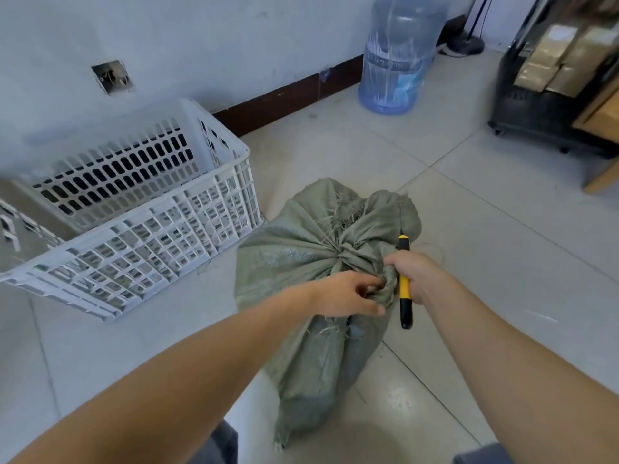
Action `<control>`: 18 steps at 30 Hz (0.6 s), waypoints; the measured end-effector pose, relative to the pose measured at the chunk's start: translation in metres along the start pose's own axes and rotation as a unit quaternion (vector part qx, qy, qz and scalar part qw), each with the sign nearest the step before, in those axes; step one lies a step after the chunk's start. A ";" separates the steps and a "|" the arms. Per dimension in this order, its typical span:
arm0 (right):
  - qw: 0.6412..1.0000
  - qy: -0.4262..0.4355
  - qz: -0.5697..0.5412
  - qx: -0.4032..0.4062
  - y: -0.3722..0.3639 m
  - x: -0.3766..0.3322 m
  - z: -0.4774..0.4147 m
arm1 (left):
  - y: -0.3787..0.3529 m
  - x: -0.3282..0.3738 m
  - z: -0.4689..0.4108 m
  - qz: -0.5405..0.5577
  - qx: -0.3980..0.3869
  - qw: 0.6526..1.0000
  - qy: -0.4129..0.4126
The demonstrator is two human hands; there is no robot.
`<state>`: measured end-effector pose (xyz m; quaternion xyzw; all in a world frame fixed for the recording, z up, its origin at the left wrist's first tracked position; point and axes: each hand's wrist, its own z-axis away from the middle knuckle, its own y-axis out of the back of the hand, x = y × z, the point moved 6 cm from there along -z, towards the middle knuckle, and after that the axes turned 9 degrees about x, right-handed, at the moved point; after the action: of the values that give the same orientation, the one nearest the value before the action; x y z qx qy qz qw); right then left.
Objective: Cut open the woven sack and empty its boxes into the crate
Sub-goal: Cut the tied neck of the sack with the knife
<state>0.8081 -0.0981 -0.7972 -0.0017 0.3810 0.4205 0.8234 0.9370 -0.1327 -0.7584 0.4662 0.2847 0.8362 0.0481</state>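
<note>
Holding: right hand (413, 276) is clenched around a yellow and black utility knife (404, 283), handle running up and down through the fist, blade end pointing away from the person and up over the sack
Pinching: left hand (348, 294) has its fingers closed on the bunched, tied neck of the woven sack (311, 262), right next to the knife hand, pretty much touching it
Sack: grey-green woven bag sitting on the tile floor (469, 229) between the two arms, top gathered into a knot with frayed threads sticking out everywhere, looks full and lumpy, not cut open as far as I can see
Boxes: can't see any of them, whatever's inside the sack is hidden by the fabric
Crate: white slotted plastic crate (140, 209) on the floor just left of the sack, near but not touching it, back edge close to the wall; looks tipped a bit toward the camera but that may just be the wide lens
Background: big blue water jug (398, 58) standing by the dark baseboard, well away from the sack
Far right: black wheeled cart (536, 105) with brown cardboard packages (556, 58) stacked on it, next to some wooden furniture
</note>
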 end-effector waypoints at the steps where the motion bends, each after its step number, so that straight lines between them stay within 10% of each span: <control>1: 1.000 -0.008 -0.007 0.002 0.003 0.004 0.000 | 0.006 -0.006 0.002 0.061 0.014 0.998 0.022; 5: 0.997 -0.041 -0.038 -0.046 0.014 0.014 0.005 | 0.046 -0.035 -0.009 0.037 0.231 0.969 0.077; 12: 0.984 -0.032 -0.036 -0.169 0.039 -0.001 0.028 | 0.032 -0.029 -0.042 -0.252 0.198 0.947 0.010; 18: 0.943 0.002 -0.265 -0.201 0.054 -0.034 0.031 | 0.021 -0.012 -0.041 0.125 0.160 0.978 0.048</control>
<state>0.7776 -0.0768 -0.7366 -0.2690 0.2761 0.2547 0.8869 0.9149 -0.1718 -0.7727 0.4591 0.3564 0.8005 -0.1462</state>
